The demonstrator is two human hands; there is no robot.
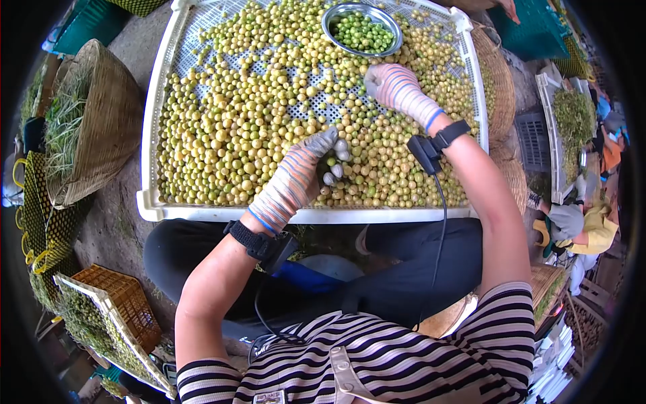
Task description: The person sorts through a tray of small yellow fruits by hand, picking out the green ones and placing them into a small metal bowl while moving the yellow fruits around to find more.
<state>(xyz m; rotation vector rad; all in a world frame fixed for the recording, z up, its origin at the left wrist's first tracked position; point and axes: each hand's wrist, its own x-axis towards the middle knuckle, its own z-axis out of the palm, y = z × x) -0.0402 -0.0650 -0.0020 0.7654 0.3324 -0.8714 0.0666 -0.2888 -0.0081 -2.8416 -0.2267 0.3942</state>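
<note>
Head view: your left hand (303,178) curled shut on a few fruits (235,128) at the tray's (149,128) six o'clock, likely banking them, while your right hand (397,87), grip unclear, picked at one o'clock, near the bowl (334,17).

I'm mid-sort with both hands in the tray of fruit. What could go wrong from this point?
The fruits lie packed up to the low front rim of the white tray, near the left hand; a sweep may push some over. The cable hanging from the right wrist could snag. The right hand works close to the metal bowl and might knock it.
</note>
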